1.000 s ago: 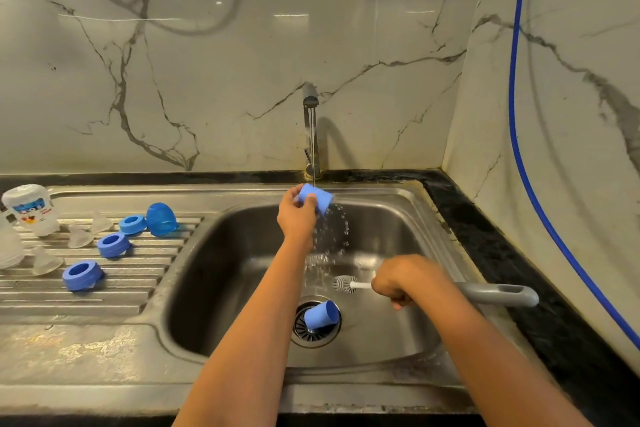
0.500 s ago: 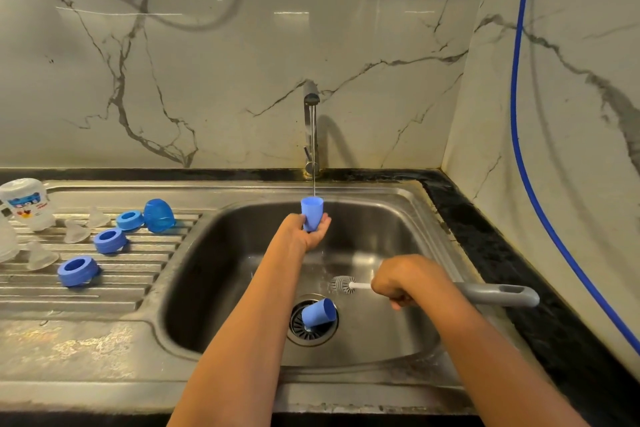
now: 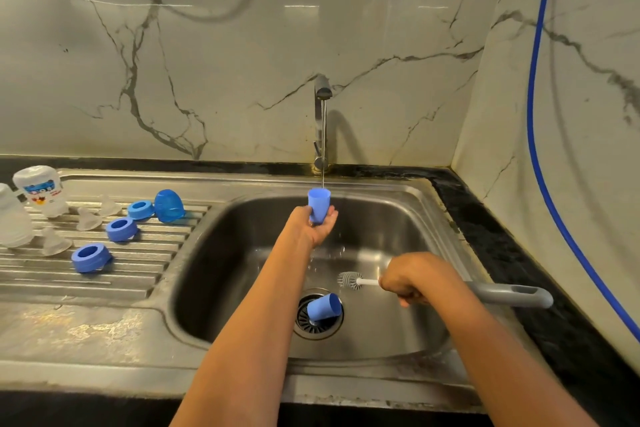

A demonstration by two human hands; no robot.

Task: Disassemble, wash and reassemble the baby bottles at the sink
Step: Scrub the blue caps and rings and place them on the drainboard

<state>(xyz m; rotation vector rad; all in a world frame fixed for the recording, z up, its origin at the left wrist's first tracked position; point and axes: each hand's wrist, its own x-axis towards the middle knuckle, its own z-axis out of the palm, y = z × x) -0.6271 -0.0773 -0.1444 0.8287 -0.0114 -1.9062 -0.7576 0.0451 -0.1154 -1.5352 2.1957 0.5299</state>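
Now my left grip (image 3: 311,227) has turned the blue cap (image 3: 318,204) mouth-up under the stream (image 3: 323,149), fingers curled round it, so it fills for rinsing; below-right, my right grip (image 3: 408,279) clasps the brush (image 3: 349,280).

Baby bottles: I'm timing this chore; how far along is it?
Taken apart: bottles, teats, rings and one domed cap sit on the drainboard. In hand: the left hand holds a blue cap upright under the tap's stream; the right hand grips the brush. Left: the other cap, lying on the drain, then reassembly.
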